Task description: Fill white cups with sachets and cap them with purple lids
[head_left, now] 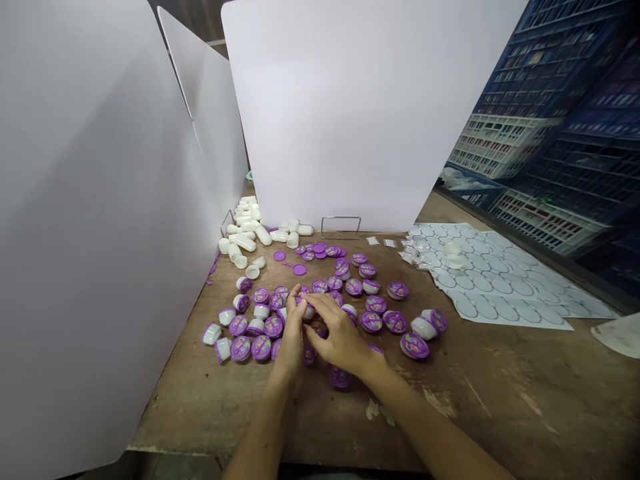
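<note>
Both hands meet over a spread of small white cups with purple printed lids (261, 347) at the middle of the wooden table. My left hand (293, 333) is closed around a white cup with a purple lid (309, 311), seen only in part between the hands. My right hand (336, 332) presses its fingers on the same cup from the right. More lidded cups lie close around both hands, some upright and some on their sides. Loose purple lids (299, 269) lie beyond the hands.
White empty cups (253, 271) are heaped at the back left. White panels (350, 120) stand behind and at the left (100, 233). Small clear packets (390, 244) and sheets with printed circles (480, 280) lie at right. Stacked crates (540, 213) stand beyond the table.
</note>
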A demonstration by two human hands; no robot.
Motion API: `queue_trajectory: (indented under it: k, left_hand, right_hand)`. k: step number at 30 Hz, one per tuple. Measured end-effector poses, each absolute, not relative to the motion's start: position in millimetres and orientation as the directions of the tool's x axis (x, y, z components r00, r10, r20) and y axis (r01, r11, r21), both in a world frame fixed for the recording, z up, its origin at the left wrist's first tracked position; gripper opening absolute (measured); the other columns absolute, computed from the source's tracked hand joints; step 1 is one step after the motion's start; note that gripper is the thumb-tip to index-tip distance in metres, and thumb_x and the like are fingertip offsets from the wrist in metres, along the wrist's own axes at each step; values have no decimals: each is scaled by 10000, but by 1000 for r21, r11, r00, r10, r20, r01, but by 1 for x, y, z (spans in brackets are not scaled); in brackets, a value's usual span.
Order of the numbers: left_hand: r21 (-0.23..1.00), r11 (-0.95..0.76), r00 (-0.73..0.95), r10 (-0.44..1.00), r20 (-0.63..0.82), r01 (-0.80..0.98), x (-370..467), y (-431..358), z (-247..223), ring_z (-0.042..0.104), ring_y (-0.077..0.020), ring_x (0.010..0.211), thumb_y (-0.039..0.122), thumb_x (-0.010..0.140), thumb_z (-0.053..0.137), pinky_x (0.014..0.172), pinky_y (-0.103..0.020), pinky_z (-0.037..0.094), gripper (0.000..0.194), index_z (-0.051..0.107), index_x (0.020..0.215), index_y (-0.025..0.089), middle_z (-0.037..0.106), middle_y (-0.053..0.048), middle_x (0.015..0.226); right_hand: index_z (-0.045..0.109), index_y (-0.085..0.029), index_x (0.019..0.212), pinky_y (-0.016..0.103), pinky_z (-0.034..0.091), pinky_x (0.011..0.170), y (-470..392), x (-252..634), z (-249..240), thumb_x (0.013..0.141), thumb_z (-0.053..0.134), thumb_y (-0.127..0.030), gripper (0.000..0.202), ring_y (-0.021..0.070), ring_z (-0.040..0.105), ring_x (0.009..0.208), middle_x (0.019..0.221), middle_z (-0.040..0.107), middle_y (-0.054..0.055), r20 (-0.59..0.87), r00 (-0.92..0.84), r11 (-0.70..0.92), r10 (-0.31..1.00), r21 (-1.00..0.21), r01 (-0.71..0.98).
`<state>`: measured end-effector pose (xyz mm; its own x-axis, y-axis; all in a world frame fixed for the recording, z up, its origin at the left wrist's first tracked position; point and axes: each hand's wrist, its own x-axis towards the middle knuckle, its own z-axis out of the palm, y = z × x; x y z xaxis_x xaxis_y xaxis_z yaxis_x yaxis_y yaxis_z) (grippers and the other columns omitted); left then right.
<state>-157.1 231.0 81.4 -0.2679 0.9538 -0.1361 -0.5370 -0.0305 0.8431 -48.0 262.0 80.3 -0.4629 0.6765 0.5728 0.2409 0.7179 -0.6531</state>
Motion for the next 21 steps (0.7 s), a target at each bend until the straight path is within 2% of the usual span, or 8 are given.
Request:
queue_trajectory:
  k: [3, 6, 8, 11, 14, 17, 21]
  left_hand:
    - [847, 33, -194, 968, -159, -530, -159, 230, 81, 533, -243, 1233, 474, 804, 626, 978, -345, 449, 528, 561, 1261, 216, 602, -102, 1275]
    - [867, 66, -148, 976, -159, -493, -160, 231, 83, 597, -246, 1132, 471, 788, 669, 909, -355, 491, 556, 551, 1266, 212, 621, -120, 1230]
    - [915, -19, -257, 962, -93, -402, -157, 230, 86, 637, -219, 1027, 417, 751, 729, 848, -320, 510, 523, 576, 1210, 218, 643, -103, 1162]
    - [960, -180, -462, 885, 63, -213, -150, 229, 89, 652, -172, 833, 357, 716, 768, 740, -266, 514, 364, 638, 1014, 193, 677, -57, 961]
    - [964, -241, -556, 820, 140, -112, -144, 229, 90, 632, -152, 715, 343, 713, 765, 670, -249, 502, 263, 671, 881, 163, 677, -32, 800]
    - [957, -256, -589, 798, 129, -137, -143, 231, 92, 628, -148, 684, 335, 675, 788, 638, -243, 496, 274, 690, 858, 155, 683, -27, 763]
    - [931, -278, -598, 797, 87, -236, -143, 233, 95, 624, -138, 649, 314, 592, 840, 629, -242, 499, 315, 667, 794, 145, 672, -14, 721]
  right_hand:
    - [596, -180, 1229, 446, 484, 971, 263, -50, 71, 803, 513, -64, 449, 252, 580, 1109, 1158, 656, 123, 591, -433, 725, 681, -628, 283]
    - [628, -172, 1159, 407, 526, 864, 269, -49, 66, 804, 463, -47, 411, 247, 619, 996, 1028, 683, 114, 614, -318, 691, 723, -629, 357]
    - [637, -174, 1129, 386, 532, 835, 271, -48, 66, 808, 462, -56, 384, 243, 631, 970, 992, 687, 107, 616, -237, 655, 751, -651, 384]
    - [650, -191, 1120, 383, 527, 854, 268, -51, 69, 827, 479, -87, 355, 243, 640, 981, 1010, 697, 101, 609, -168, 621, 775, -686, 380]
    - [671, -186, 1101, 374, 537, 817, 262, -57, 71, 845, 478, -113, 329, 246, 656, 931, 966, 706, 107, 611, -105, 600, 785, -707, 375]
    - [670, -196, 1117, 377, 538, 817, 257, -64, 74, 872, 462, -136, 327, 246, 656, 932, 971, 707, 108, 609, -55, 579, 791, -718, 385]
    - [608, -205, 1212, 398, 520, 894, 255, -67, 77, 884, 462, -143, 364, 248, 618, 1050, 1098, 682, 107, 592, -85, 576, 801, -727, 373]
